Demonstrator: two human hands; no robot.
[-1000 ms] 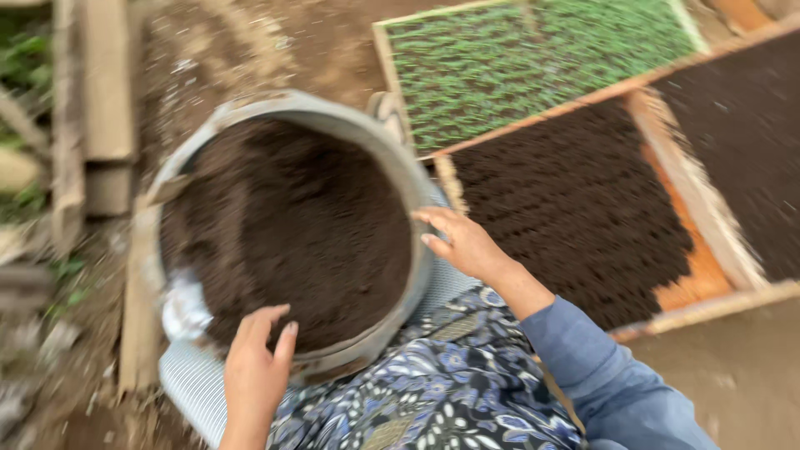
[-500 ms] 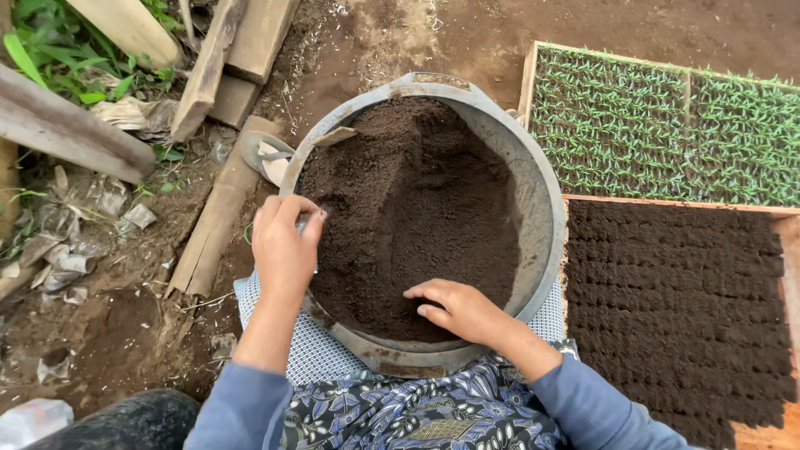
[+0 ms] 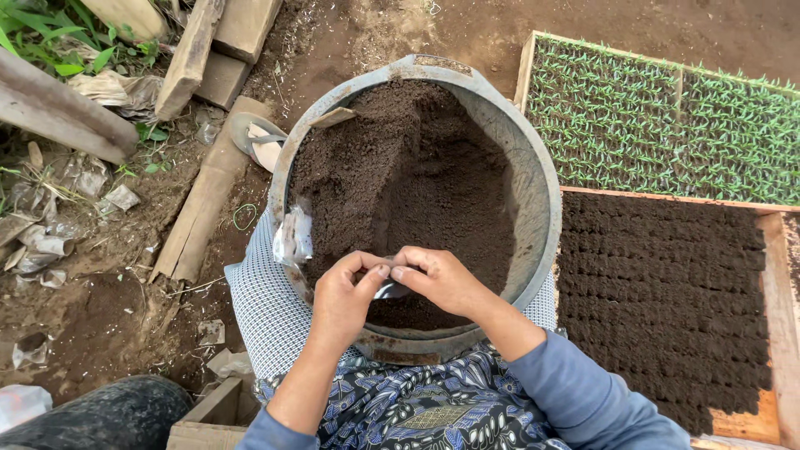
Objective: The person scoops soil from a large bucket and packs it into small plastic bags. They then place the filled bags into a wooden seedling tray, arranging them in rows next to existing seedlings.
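Observation:
A grey round basin full of dark soil rests on my lap. Over its near side my left hand and my right hand meet, fingertips pinching a small clear plastic bag between them. A bunch of more clear plastic bags hangs on the basin's left rim. My sleeves are blue and a patterned blue cloth covers my legs.
At the right lies a wooden tray of packed soil pots, behind it a tray of green seedlings. Planks, a sandal and plastic scraps lie on the dirt at left. A small wooden box sits near my knee.
My left hand left the bunch of bags on the basin's left rim and my right hand lifted off the soil; both now meet over the near side on one small bag.

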